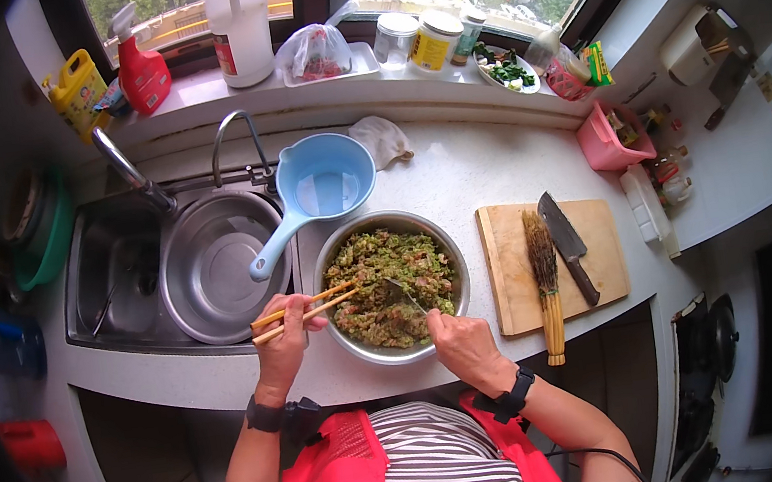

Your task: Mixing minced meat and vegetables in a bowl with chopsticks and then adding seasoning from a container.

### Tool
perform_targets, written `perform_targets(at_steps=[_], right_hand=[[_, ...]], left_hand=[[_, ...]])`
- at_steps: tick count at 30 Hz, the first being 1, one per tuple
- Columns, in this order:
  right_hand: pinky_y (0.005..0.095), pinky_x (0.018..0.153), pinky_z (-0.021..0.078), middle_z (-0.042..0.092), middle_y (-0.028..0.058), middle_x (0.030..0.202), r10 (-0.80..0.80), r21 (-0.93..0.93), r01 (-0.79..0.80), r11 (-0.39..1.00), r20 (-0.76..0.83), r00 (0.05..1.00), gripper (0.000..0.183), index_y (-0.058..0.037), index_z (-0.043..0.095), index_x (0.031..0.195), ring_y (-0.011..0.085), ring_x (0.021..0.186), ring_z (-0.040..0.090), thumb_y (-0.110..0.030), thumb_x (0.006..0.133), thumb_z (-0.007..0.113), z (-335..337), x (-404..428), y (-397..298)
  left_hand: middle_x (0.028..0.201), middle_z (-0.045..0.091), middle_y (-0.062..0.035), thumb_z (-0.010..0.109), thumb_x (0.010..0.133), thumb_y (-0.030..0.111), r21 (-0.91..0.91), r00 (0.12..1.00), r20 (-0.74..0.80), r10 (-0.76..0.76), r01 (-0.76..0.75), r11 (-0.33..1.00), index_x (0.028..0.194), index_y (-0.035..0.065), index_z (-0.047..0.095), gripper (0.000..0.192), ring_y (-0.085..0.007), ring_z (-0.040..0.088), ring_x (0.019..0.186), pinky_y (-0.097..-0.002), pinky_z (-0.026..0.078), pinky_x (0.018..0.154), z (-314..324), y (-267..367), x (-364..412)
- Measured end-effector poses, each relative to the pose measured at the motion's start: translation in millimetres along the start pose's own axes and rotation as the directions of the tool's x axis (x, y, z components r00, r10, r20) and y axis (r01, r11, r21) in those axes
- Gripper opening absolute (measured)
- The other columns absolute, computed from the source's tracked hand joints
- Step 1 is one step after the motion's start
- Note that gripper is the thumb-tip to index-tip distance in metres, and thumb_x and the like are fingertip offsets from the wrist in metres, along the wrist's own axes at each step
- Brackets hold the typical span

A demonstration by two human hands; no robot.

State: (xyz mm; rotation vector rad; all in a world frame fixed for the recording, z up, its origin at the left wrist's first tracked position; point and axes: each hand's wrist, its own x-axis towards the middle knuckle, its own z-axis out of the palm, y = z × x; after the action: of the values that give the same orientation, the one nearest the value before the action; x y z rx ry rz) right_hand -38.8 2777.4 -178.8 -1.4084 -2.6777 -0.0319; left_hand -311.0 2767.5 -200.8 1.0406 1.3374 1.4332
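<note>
My left hand grips a pair of wooden chopsticks, their tips in a chopped green and reddish-brown mixture. This mixture fills much of a round stainless steel bowl on the counter. At the bowl's lower right rim, my right hand is closed on a thin metal utensil, whose far end lies in the mixture; its kind cannot be told. Behind the bowl is a light blue plastic ladle, its handle pointing down and left over the sink's edge.
To the right, a wooden cutting board holds a cleaver and a bundled straw brush. A metal basin sits in the sink. A cloth lies behind the ladle. Jars and bottles line the windowsill.
</note>
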Motion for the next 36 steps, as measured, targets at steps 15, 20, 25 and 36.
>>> perform_targets(at_steps=[15,20,25,36], right_hand=[[0.0320,0.044,0.0485,0.056,0.0071,0.062,-0.052,0.013,0.052,0.999,0.043,0.998,0.004,-0.0021,0.053,0.085,0.0206,0.050,0.061,-0.005,0.082,0.053,-8,-26,-8],[0.0352,0.048,0.0498,0.057,0.0073,0.062,0.037,0.018,-0.038,0.999,0.033,0.999,0.002,-0.0047,0.051,0.081,0.0234,0.052,0.061,-0.003,0.082,0.051,-9,-36,31],[0.0367,0.048,0.0501,0.060,0.0099,0.063,0.076,0.029,-0.077,0.997,0.030,0.997,0.003,-0.0050,0.051,0.080,0.0250,0.056,0.064,-0.003,0.082,0.051,2,-3,39],[0.0344,0.046,0.0492,0.058,0.0077,0.060,-0.036,0.087,0.031,0.996,0.058,0.998,0.002,-0.0046,0.051,0.080,0.0232,0.053,0.063,-0.004,0.081,0.053,-32,-19,16]], left_hand=[[0.083,0.062,-0.0083,0.052,0.100,0.015,0.001,0.992,0.125,0.003,-0.003,1.000,0.097,-0.0042,0.064,0.023,-0.0168,0.069,0.070,-0.0261,0.057,0.063,9,9,-22],[0.082,0.062,-0.0087,0.051,0.100,0.016,0.063,0.999,0.028,-0.029,0.027,0.998,0.096,-0.0042,0.065,0.025,-0.0171,0.068,0.065,-0.0263,0.057,0.059,-18,28,-31],[0.081,0.062,-0.0073,0.052,0.100,0.017,0.059,0.991,-0.132,-0.006,0.014,0.998,0.098,-0.0046,0.064,0.025,-0.0155,0.067,0.065,-0.0249,0.056,0.060,-21,17,-12],[0.085,0.060,-0.0081,0.048,0.102,0.016,0.089,0.995,0.096,0.027,-0.035,0.995,0.097,-0.0057,0.063,0.027,-0.0174,0.068,0.068,-0.0272,0.057,0.065,4,31,-31]])
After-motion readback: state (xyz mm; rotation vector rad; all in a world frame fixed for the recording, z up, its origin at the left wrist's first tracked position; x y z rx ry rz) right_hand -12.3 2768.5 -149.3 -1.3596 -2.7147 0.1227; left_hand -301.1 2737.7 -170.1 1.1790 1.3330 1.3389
